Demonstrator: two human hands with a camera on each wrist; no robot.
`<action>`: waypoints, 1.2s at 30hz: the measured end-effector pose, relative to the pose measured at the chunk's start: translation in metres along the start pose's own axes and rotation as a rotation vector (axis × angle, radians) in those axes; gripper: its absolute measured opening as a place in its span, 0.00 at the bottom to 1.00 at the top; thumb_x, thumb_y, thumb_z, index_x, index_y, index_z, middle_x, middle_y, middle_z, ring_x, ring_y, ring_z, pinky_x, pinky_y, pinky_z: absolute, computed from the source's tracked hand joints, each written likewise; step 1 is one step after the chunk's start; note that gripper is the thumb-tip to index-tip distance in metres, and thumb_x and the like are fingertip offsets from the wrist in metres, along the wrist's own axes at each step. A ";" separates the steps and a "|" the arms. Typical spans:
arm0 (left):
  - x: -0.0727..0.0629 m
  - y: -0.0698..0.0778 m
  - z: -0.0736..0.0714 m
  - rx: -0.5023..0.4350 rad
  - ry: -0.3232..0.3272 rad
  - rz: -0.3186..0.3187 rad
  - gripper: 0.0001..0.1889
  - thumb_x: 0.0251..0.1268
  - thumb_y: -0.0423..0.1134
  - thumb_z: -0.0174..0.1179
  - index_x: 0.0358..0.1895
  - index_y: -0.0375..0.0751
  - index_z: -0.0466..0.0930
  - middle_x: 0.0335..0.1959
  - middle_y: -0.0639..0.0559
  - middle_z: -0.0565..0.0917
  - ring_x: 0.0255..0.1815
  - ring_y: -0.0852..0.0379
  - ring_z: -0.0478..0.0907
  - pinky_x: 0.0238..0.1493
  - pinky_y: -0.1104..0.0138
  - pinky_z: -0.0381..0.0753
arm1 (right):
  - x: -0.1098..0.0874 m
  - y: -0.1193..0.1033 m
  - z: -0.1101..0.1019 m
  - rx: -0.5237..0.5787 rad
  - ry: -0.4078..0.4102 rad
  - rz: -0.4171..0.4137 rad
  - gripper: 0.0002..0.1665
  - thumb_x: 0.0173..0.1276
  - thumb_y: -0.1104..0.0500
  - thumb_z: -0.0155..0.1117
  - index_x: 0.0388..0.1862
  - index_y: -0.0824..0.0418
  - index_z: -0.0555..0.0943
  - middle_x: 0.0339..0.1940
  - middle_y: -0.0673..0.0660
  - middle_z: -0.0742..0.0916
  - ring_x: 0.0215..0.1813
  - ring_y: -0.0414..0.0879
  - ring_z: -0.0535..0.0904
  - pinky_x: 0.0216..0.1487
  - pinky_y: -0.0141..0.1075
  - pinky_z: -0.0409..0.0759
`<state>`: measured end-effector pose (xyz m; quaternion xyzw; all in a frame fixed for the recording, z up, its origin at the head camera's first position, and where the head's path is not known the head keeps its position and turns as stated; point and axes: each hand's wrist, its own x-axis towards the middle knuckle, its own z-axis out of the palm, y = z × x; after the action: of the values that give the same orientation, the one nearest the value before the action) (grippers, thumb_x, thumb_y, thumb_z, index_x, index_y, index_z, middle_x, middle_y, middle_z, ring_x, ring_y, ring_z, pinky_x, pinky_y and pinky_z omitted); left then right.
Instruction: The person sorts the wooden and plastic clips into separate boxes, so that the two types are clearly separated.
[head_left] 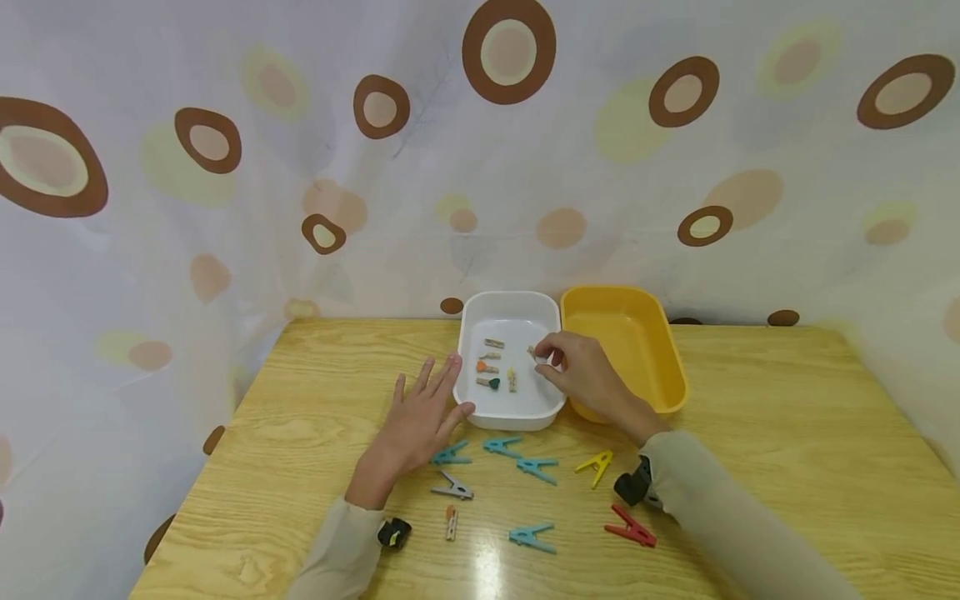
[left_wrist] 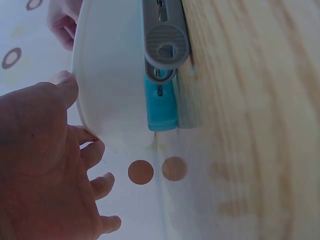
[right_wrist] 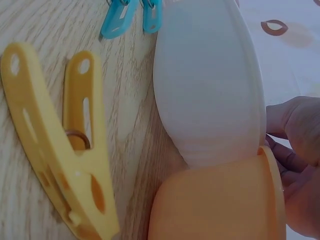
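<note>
My right hand (head_left: 588, 371) is over the right side of the white basin (head_left: 517, 422), pinching a small wooden clothespin (head_left: 532, 352) between thumb and fingers. In the right wrist view the basin walls hide what those fingers hold. Spread and nearly straight, the fingers of my left hand (head_left: 416, 421) touch the basin's left rim; the left wrist view shows thumb and fingertips along that edge. Several small wooden clothespins lie on the basin floor, among them one with an orange piece (head_left: 486, 367), one with a dark green heart (head_left: 489, 383) and one with a yellow piece (head_left: 512, 380).
A yellow basin (head_left: 678, 367) stands against the white one's right side. On the wooden table in front lie several blue clothespins (head_left: 532, 537), a grey one (head_left: 453, 487), a yellow one (head_left: 596, 467), a red one (head_left: 632, 527) and a wooden one (head_left: 451, 525). Patterned cloth (head_left: 420, 192) hangs behind.
</note>
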<state>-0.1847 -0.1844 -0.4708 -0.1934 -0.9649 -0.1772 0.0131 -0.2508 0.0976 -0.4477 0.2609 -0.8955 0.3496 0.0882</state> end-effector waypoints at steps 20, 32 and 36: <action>0.000 0.000 -0.002 0.000 -0.017 -0.002 0.39 0.83 0.63 0.35 0.85 0.48 0.38 0.84 0.53 0.45 0.84 0.44 0.37 0.77 0.35 0.39 | -0.002 -0.003 -0.001 0.009 -0.019 0.026 0.12 0.66 0.66 0.74 0.48 0.65 0.85 0.42 0.56 0.87 0.40 0.48 0.78 0.43 0.40 0.81; 0.002 0.000 -0.002 0.001 -0.021 0.007 0.39 0.83 0.63 0.36 0.85 0.47 0.39 0.84 0.53 0.44 0.84 0.42 0.39 0.77 0.34 0.38 | -0.027 -0.022 -0.004 0.059 0.064 -0.059 0.12 0.64 0.64 0.77 0.45 0.61 0.87 0.39 0.52 0.88 0.37 0.43 0.80 0.33 0.36 0.79; 0.001 0.001 -0.003 0.001 -0.019 0.004 0.39 0.83 0.62 0.38 0.85 0.46 0.39 0.84 0.52 0.45 0.84 0.41 0.40 0.77 0.34 0.38 | -0.037 -0.031 -0.001 0.076 0.072 -0.092 0.13 0.63 0.64 0.78 0.45 0.61 0.86 0.40 0.53 0.89 0.37 0.43 0.80 0.34 0.39 0.82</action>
<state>-0.1855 -0.1845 -0.4678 -0.1970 -0.9646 -0.1750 0.0043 -0.2035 0.0940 -0.4415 0.2924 -0.8648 0.3880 0.1265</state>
